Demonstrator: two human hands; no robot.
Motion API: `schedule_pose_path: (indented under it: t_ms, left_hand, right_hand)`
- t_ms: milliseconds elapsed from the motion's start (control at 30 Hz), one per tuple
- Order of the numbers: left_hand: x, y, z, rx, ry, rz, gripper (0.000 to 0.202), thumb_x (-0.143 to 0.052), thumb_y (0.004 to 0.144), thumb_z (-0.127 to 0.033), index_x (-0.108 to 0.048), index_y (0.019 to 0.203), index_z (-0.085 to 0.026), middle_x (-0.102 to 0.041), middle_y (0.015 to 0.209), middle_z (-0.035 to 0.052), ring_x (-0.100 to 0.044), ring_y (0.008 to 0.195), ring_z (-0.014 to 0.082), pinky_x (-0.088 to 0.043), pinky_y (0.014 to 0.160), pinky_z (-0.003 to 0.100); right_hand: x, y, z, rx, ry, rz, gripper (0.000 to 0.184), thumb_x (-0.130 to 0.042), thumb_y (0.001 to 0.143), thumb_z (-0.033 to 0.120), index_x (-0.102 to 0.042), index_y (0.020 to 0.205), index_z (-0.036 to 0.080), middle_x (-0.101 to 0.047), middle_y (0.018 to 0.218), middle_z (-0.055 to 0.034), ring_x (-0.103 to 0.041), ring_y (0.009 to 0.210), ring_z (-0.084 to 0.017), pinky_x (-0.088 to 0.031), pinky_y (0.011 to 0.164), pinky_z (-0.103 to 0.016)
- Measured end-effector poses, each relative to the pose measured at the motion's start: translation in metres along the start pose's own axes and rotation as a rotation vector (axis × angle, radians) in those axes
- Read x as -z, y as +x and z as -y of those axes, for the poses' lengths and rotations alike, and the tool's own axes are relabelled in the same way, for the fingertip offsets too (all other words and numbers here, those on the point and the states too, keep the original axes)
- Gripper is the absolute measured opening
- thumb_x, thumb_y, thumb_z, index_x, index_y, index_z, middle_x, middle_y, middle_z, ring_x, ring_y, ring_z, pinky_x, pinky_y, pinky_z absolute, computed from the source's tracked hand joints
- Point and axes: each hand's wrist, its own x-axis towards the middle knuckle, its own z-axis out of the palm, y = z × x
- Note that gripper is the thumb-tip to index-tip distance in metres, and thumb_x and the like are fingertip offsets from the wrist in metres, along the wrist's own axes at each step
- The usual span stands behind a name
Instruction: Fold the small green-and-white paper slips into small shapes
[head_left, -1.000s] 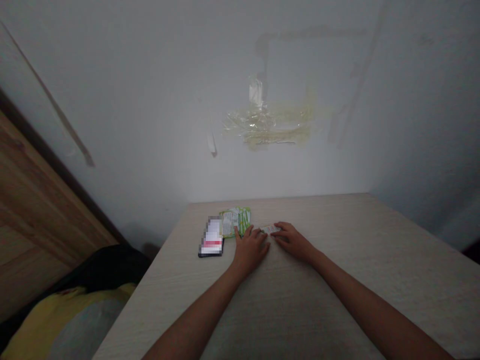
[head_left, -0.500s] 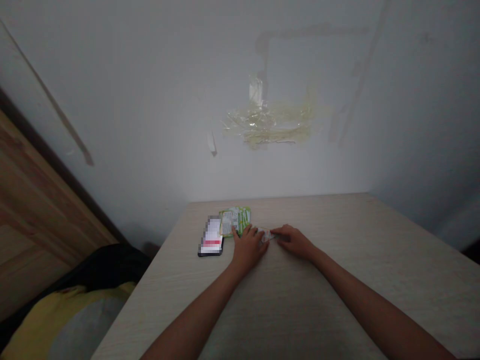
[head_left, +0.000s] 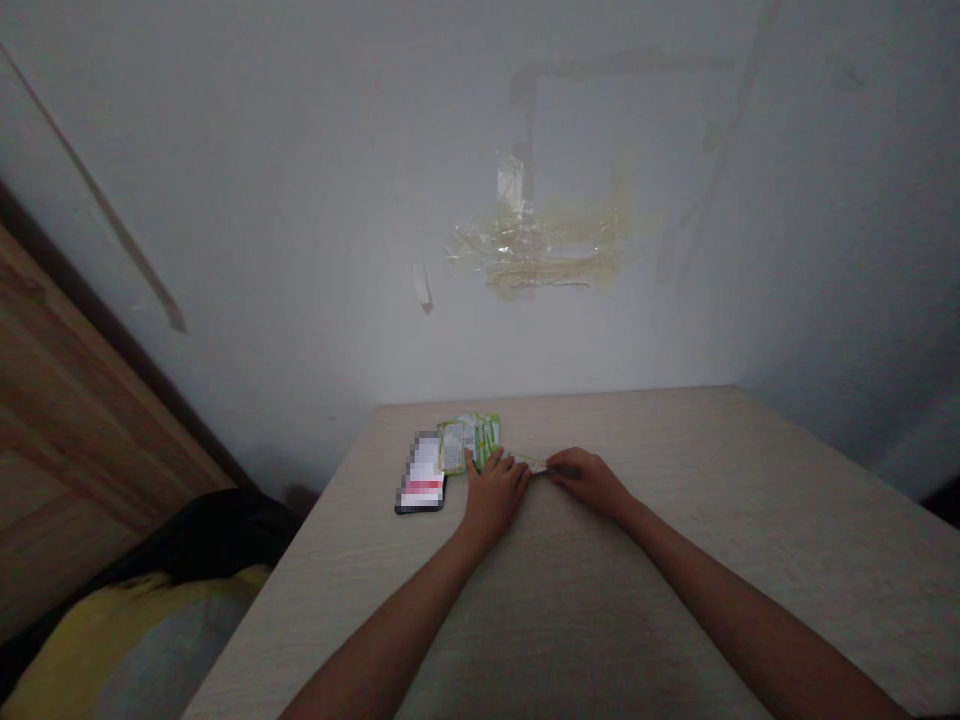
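Observation:
My left hand (head_left: 495, 492) lies on the light wooden table (head_left: 675, 560), its fingers curled over one end of a small pale packet (head_left: 535, 464). The thumb touches a stack of green and white packets (head_left: 471, 440) just beyond. My right hand (head_left: 589, 477) pinches the other end of the small packet, fingers closed on it. The packet is mostly hidden between the two hands.
A black phone (head_left: 421, 473) lies flat left of the green packets. A white wall with old tape marks (head_left: 536, 245) rises behind the table. Left of the table are a wooden panel (head_left: 67, 420) and dark and yellow cloth (head_left: 150, 600).
The small packet between my hands has become narrower and less visible. My right hand has shifted slightly left and closer to my left hand.

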Motion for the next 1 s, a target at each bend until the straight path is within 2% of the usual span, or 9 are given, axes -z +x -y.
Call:
schedule_pose_path:
  t_ms: [233,433,533,667,833,1000]
  left_hand:
    - [-0.001,-0.001,0.001,-0.009,-0.003,-0.010,0.028,-0.038,0.098,-0.036,-0.064,0.108,-0.032,-0.067,0.117,0.0014,-0.046,0.127,0.0243,-0.001,0.109,0.069]
    - [-0.002,-0.002,0.002,-0.003,0.012,-0.007,0.023,-0.049,0.093,-0.037,-0.064,0.108,-0.032,-0.063,0.123,0.0022,-0.042,0.129,0.0281,-0.004,0.108,0.071]
    - [-0.004,-0.002,0.003,-0.009,-0.023,0.009,0.023,-0.049,0.092,-0.038,-0.063,0.111,-0.036,-0.060,0.128,0.0003,-0.040,0.130,0.0288,-0.005,0.107,0.073]
    - [-0.004,-0.002,0.003,-0.047,-0.088,0.058,0.027,-0.045,0.095,-0.036,-0.059,0.117,-0.043,-0.062,0.125,-0.0033,-0.043,0.129,0.0253,-0.001,0.105,0.076]
    - [-0.004,0.000,0.003,-0.056,-0.088,0.088,0.025,-0.047,0.094,-0.037,-0.061,0.114,-0.041,-0.061,0.125,-0.0022,-0.041,0.129,0.0260,0.005,0.104,0.076]
    - [-0.004,0.005,0.002,-0.044,-0.097,0.101,0.022,-0.049,0.093,-0.039,-0.065,0.108,-0.038,-0.062,0.122,-0.0016,-0.040,0.129,0.0270,0.005,0.104,0.076]
  right_hand:
    - [-0.002,0.001,0.001,0.007,-0.055,0.006,0.015,-0.058,0.085,0.023,-0.070,0.095,0.023,-0.070,0.096,-0.0050,-0.062,0.092,-0.020,-0.048,0.087,-0.035]
    - [-0.004,0.003,0.002,0.054,-0.122,0.037,0.014,-0.057,0.087,0.023,-0.070,0.093,0.022,-0.069,0.093,-0.0056,-0.060,0.091,-0.020,-0.047,0.085,-0.034]
    - [-0.005,0.004,0.004,0.048,-0.139,0.042,0.014,-0.057,0.087,0.022,-0.071,0.092,0.021,-0.068,0.091,-0.0057,-0.060,0.090,-0.019,-0.047,0.084,-0.033]
    - [-0.007,0.005,0.006,0.012,-0.146,0.014,0.014,-0.058,0.087,0.023,-0.071,0.090,0.021,-0.068,0.089,-0.0060,-0.059,0.090,-0.020,-0.046,0.085,-0.033]
    - [-0.010,0.006,0.011,-0.039,-0.155,-0.035,0.012,-0.060,0.086,0.022,-0.072,0.087,0.019,-0.067,0.086,-0.0061,-0.058,0.089,-0.020,-0.044,0.084,-0.033]
    - [-0.014,0.008,0.012,-0.082,-0.118,-0.086,0.011,-0.062,0.083,0.021,-0.073,0.085,0.020,-0.067,0.083,-0.0046,-0.058,0.087,-0.020,-0.043,0.083,-0.032]
